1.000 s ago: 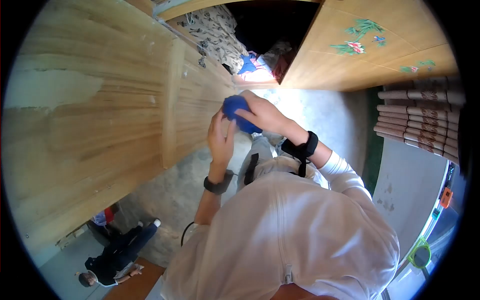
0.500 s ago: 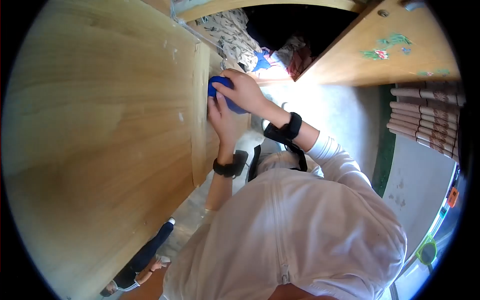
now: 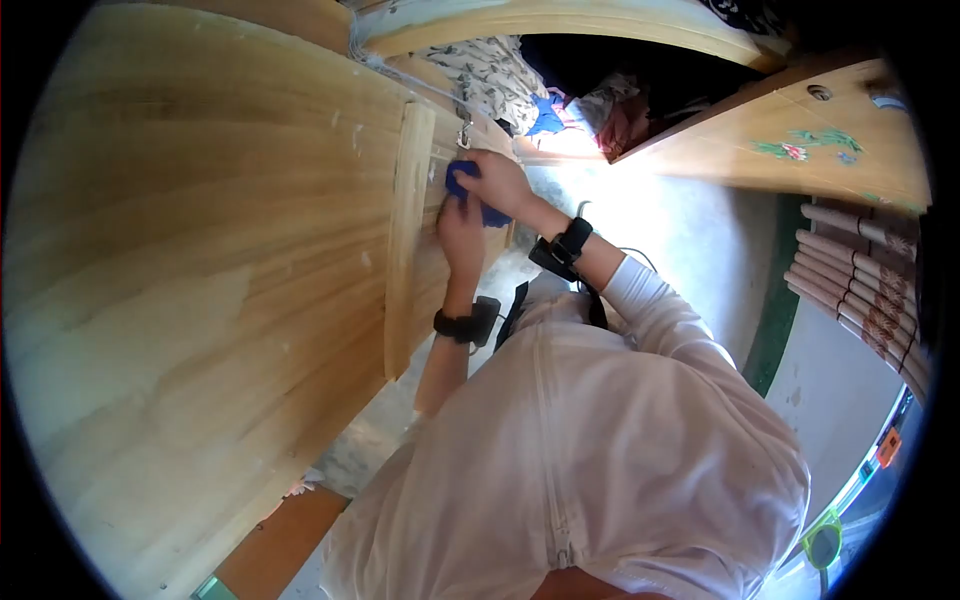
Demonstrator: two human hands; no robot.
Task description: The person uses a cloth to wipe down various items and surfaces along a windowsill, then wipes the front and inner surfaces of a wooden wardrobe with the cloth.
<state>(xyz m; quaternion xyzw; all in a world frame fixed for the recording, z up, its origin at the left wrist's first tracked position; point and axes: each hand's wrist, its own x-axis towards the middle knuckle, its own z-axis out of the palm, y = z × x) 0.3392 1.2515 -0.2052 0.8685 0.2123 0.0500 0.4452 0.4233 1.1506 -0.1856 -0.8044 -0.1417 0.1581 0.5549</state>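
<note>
A bunched blue cloth (image 3: 494,216) is between my two hands, close to the wooden door panel (image 3: 425,215). My left hand (image 3: 461,236) grips its lower left side, the fingertips partly blurred. From the upper right, my right hand (image 3: 497,184) closes on the cloth, its thumb over the top. Both wrists wear black straps, each with a small dark box. Just above the hands, a metal latch (image 3: 464,134) hangs on the wood.
An open cabinet at the top holds patterned fabric (image 3: 490,75) and crumpled clothes (image 3: 610,105). Its flower-painted door (image 3: 760,130) stands out at the right. Rolled curtains (image 3: 860,280) hang at far right, above a green-framed mirror (image 3: 824,541).
The view has shifted, and my hands with the blue cloth have moved from over the floor to beside the wooden panel. The other person at lower left has mostly gone out of sight.
</note>
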